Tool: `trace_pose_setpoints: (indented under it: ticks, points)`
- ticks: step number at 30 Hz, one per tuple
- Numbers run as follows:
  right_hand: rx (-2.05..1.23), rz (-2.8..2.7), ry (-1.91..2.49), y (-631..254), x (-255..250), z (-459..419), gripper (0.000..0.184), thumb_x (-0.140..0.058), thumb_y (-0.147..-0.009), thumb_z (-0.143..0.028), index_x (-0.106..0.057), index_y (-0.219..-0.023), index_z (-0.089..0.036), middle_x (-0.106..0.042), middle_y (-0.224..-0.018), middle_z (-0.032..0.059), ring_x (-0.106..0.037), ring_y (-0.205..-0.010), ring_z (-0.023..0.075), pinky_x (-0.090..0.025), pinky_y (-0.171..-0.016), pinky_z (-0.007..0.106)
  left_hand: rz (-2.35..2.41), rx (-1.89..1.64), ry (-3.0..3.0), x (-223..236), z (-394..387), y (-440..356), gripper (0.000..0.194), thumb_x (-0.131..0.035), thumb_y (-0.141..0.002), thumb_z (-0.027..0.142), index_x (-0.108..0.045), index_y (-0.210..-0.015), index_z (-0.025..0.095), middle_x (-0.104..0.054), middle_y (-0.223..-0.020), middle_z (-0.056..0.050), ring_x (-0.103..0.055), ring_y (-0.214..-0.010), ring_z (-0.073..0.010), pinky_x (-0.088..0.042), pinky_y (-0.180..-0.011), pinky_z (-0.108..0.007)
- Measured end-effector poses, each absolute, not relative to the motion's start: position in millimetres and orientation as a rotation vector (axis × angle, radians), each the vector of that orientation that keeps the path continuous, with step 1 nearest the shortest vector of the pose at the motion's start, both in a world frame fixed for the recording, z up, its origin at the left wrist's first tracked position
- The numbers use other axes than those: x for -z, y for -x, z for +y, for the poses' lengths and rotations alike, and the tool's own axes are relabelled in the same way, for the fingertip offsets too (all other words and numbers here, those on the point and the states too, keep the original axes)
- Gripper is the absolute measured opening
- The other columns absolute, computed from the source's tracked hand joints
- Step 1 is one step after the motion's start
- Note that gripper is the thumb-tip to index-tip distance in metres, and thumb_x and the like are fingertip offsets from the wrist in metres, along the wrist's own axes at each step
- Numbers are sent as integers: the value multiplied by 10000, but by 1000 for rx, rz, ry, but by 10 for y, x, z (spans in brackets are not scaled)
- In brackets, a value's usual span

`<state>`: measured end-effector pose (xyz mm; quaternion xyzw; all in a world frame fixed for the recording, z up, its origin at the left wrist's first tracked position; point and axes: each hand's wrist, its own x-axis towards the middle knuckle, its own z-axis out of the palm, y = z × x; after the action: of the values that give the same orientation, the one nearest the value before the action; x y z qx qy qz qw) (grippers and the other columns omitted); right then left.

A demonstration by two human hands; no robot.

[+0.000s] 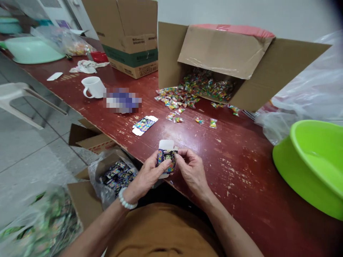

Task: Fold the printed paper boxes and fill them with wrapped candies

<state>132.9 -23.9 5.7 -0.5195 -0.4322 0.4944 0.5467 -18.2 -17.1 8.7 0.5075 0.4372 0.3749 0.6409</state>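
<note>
Both hands hold a small printed paper box (166, 157) over the near edge of the red-brown table (241, 171). My left hand (148, 176), with a white bead bracelet at the wrist, grips its left side, thumb on the printed face. My right hand (190, 167) pinches its right edge. The box's white top flap stands open. A flat, unfolded box (145, 125) of the same print lies on the table beyond. Small wrapped candies (193, 91) spill from a tipped cardboard carton (227, 57).
A lime-green basin (313, 164) sits at the right, clear plastic bags behind it. A white mug (93, 87), a second carton (128, 35) and a pale green basin (32, 50) stand farther left. Below the table edge, a bag-lined carton (115, 175) holds several finished boxes.
</note>
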Motion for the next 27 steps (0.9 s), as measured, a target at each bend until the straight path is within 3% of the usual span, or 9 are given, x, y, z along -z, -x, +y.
trace_pose_setpoints:
  ticks: [6, 9, 11, 15, 18, 23, 27]
  points:
    - [-1141, -1038, 1221, -1329, -6, -240, 164, -668, -831, -339, -666, -900, -191, -711, -809, 11, -624, -672, 137, -494, -636, 243, 1194, -1151, -1252, 38, -284, 145, 674, -697, -846, 327, -364, -1427, 248, -703, -1023, -36, -704, -834, -180, -586, -746, -308]
    - [-1234, -967, 1045, -1304, 11, -256, 280, -688, -834, -334, -653, -1089, -225, -723, -984, 25, -657, -824, 155, -517, -731, 260, 1133, -1158, -1246, 35, -294, 145, 584, -688, -855, 303, -445, -1382, 249, -697, -1098, -49, -698, -887, -176, -578, -768, -288]
    - [-1298, -934, 990, -1307, 23, -260, 306, -699, -829, -349, -665, -1112, -236, -724, -1022, 26, -656, -837, 158, -517, -745, 267, 1052, -1146, -1179, 18, -280, 149, 488, -695, -853, 293, -507, -1299, 235, -692, -1125, -50, -683, -949, -172, -566, -806, -276]
    - [-1272, -1004, 1074, -1381, 68, -226, 183, -711, -821, -364, -720, -907, -203, -709, -849, 7, -615, -738, 140, -485, -708, 257, 954, -1032, -1057, 8, -245, 174, 350, -716, -845, 311, -557, -1142, 215, -693, -954, -9, -662, -827, -136, -549, -717, -233]
    - [-1267, -1063, 1137, -1445, 92, -174, 194, -748, -783, -361, -692, -739, -181, -668, -735, -2, -579, -674, 126, -456, -664, 248, 1020, -1010, -1110, 17, -223, 203, 248, -691, -868, 348, -608, -1046, 197, -690, -930, -6, -637, -801, -121, -520, -700, -210]
    - [-1465, -1044, 1034, -1498, 78, -125, 321, -817, -707, -342, -686, -971, -215, -665, -779, -18, -600, -696, 130, -479, -687, 256, 1137, -1066, -1286, 12, -174, 231, 185, -697, -862, 354, -673, -903, 175, -683, -853, 3, -606, -770, -108, -487, -716, -198]
    - [-1366, -1260, 1090, -1520, 92, -144, 187, -734, -811, -378, -709, -811, -193, -680, -799, 27, -600, -729, 152, -483, -695, 276, 1066, -1152, -1150, -9, -166, 210, 265, -778, -793, 315, -597, -953, 205, -668, -803, 38, -617, -730, -93, -495, -701, -185]
